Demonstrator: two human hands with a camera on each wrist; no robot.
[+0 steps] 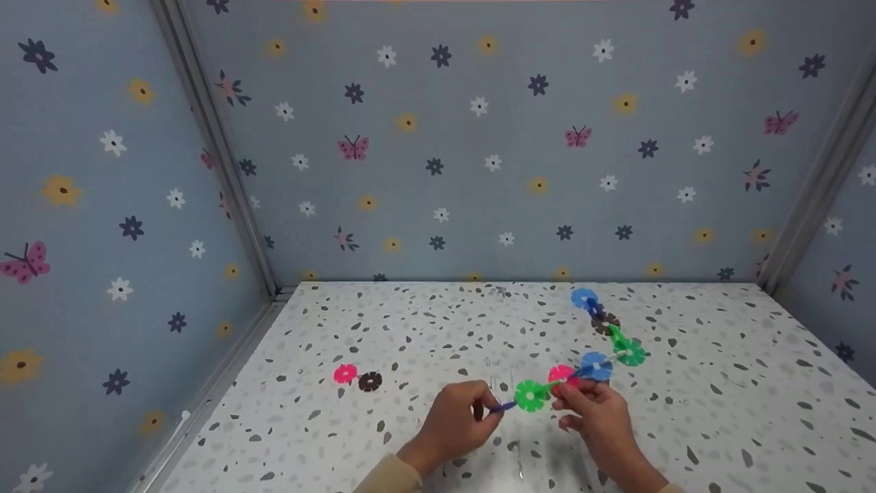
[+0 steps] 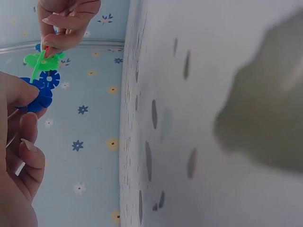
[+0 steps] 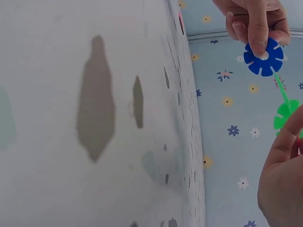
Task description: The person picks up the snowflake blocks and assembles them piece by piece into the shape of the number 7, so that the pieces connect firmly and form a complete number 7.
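A chain of slotted, flower-shaped plastic discs curves over the table's right half. At its near end my left hand (image 1: 455, 419) pinches a dark blue disc (image 3: 271, 65), seen edge-on in the head view and flat in the right wrist view. Joined to it is a bright green disc (image 1: 530, 396) between the hands. My right hand (image 1: 608, 419) grips the chain at a pink-red disc (image 1: 560, 374), partly covered by its fingers. Beyond it run a blue disc (image 1: 597, 367), another green disc (image 1: 631, 352), a brown disc (image 1: 606, 323) and a light blue disc (image 1: 584, 298) at the far end.
Left of my hands, a loose pink disc (image 1: 345, 373) and a dark brown disc (image 1: 370, 381) lie side by side on the speckled white table (image 1: 424, 329). Flower-patterned panels (image 1: 479, 137) stand along the back and sides, with metal posts (image 1: 212, 137) at the corners.
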